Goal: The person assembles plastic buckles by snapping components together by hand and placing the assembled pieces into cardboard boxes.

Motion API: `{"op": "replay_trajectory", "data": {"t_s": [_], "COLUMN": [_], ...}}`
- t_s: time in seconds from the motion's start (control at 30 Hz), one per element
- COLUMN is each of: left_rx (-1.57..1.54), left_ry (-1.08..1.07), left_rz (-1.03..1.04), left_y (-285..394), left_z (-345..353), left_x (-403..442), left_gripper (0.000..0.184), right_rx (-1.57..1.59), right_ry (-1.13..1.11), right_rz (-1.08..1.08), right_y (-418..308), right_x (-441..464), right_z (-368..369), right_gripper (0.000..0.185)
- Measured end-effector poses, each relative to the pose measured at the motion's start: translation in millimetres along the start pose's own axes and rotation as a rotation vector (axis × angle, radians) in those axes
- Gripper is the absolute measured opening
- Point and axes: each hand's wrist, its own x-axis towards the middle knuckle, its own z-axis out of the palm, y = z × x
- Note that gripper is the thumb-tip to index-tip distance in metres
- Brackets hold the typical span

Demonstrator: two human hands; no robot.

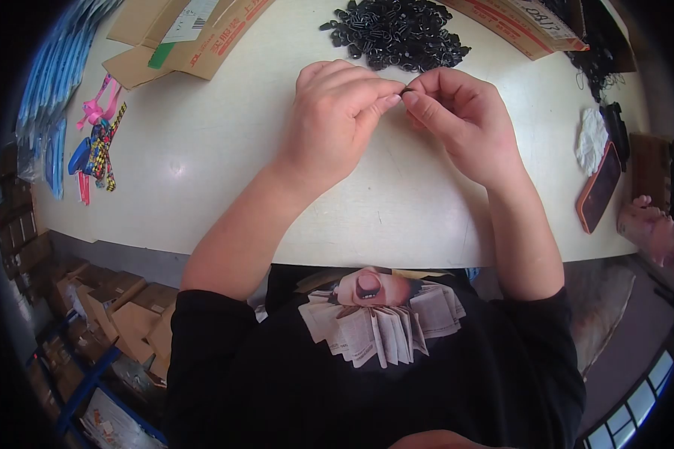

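Note:
My left hand (pixel 337 112) and my right hand (pixel 457 116) meet above the table, their fingertips almost touching. Between the thumb and fingers of both is a small black piece (pixel 407 90), mostly covered, so its exact kind does not show. Just beyond my hands lies a pile of small black plastic clips (pixel 397 34), loosely heaped. Both hands are closed in a pinch.
An open cardboard box (pixel 225 37) stands at the back left, another carton (pixel 524 30) at the back right beside black cords (pixel 599 71). Colourful straps (pixel 101 150) lie left. A phone (pixel 599 187) and crumpled white tissue (pixel 591 141) are at the right edge of the white table (pixel 202 202).

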Motion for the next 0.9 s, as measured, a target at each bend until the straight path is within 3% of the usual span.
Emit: {"op": "replay_trajectory", "data": {"t_s": [0.37, 0.67, 0.9], "left_rx": [0.002, 0.029, 0.018], "left_ry": [-0.002, -0.013, 0.046], "left_rz": [-0.081, -0.165, 0.008], "left_y": [2, 7, 2], "left_z": [3, 5, 1], "left_x": [-3, -4, 0], "left_gripper": [0.007, 0.007, 0.01], "right_rx": [-0.041, -0.474, 0.163], "right_ry": [-0.01, 0.099, 0.06], "right_rz": [0.02, -0.307, 0.141], "right_y": [-2, 2, -3], "right_x": [-2, -2, 0], "right_z": [2, 7, 6], "right_gripper": [0.011, 0.015, 0.011]}}
